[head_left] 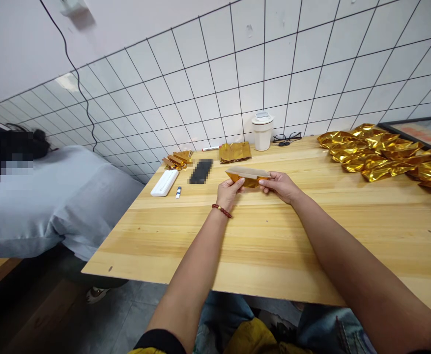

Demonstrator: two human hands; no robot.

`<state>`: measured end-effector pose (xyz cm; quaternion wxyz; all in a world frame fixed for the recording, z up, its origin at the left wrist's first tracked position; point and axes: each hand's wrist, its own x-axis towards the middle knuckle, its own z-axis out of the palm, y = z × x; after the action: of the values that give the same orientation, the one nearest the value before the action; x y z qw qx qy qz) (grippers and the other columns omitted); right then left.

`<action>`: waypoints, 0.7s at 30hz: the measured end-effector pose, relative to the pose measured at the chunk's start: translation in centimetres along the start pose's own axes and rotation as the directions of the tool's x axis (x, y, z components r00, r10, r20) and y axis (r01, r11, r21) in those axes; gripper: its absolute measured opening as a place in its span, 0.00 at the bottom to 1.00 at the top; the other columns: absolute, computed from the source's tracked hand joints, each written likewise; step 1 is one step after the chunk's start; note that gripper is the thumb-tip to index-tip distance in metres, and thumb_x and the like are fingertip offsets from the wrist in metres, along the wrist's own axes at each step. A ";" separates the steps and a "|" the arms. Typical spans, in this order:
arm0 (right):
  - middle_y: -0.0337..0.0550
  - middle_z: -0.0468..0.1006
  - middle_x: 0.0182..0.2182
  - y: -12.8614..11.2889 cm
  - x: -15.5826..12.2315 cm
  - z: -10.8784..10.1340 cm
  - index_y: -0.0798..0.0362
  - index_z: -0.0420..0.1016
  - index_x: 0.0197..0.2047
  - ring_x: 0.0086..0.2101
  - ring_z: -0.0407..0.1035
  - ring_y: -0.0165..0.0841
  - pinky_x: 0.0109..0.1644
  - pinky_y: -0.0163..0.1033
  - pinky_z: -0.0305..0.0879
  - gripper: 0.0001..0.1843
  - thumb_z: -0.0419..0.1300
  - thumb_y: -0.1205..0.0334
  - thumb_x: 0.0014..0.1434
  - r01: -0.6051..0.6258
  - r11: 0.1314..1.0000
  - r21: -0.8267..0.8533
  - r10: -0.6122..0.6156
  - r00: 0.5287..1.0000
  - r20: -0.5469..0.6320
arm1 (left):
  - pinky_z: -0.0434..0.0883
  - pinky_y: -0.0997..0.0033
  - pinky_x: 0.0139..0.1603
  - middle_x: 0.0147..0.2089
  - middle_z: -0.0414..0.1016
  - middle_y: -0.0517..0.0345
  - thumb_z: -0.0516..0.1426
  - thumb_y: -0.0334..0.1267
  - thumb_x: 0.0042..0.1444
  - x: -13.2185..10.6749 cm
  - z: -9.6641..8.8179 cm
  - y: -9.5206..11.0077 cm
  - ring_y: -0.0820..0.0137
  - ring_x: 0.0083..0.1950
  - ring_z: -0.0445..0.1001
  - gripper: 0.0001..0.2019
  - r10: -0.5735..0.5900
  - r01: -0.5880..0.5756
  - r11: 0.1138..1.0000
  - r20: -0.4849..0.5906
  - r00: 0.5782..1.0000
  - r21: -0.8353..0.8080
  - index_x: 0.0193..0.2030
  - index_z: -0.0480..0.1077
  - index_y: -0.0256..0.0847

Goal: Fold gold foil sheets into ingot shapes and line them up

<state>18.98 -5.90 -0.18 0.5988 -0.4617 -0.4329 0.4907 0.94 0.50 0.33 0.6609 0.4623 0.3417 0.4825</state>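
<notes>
Between my two hands is a folded sheet of gold foil paper (251,182), its pale backing showing along the top edge. My left hand (230,192) pinches its left end between thumb and fingers; a dark red bead bracelet circles that wrist. At the other end, my right hand (278,186) grips the paper with its thumb on the near side. The paper is held a little above the wooden table (274,246). Behind it lies a stack of gold paper (235,152). Many folded gold foil pieces (381,150) lie in rows to the right.
A white lidded cup (262,132) and glasses (287,138) stand near the tiled wall. Left of my hands are a black phone (201,171), a white power bank (164,183), a small tube (178,192), a marker (211,148) and folded gold strips (178,160). A person (60,196) sits at left.
</notes>
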 end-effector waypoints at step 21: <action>0.38 0.77 0.21 0.2 -0.2 0.2 0.53 0.79 0.27 0.24 0.67 0.28 0.31 0.35 0.66 0.24 0.75 0.41 0.39 0.054 0.987 -0.150 -0.037 0.993 0.115 | 0.64 0.73 0.30 0.24 0.76 0.57 0.74 0.49 0.34 -0.5 0.1 -0.8 0.74 0.26 0.69 0.19 0.018 -0.073 0.955 0.188 0.982 0.288 0.24 0.78 0.35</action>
<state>18.77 -6.04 -0.32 0.5476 -0.4681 -0.5125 0.4673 1.16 -0.11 -0.41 0.6022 0.6054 0.3365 0.3970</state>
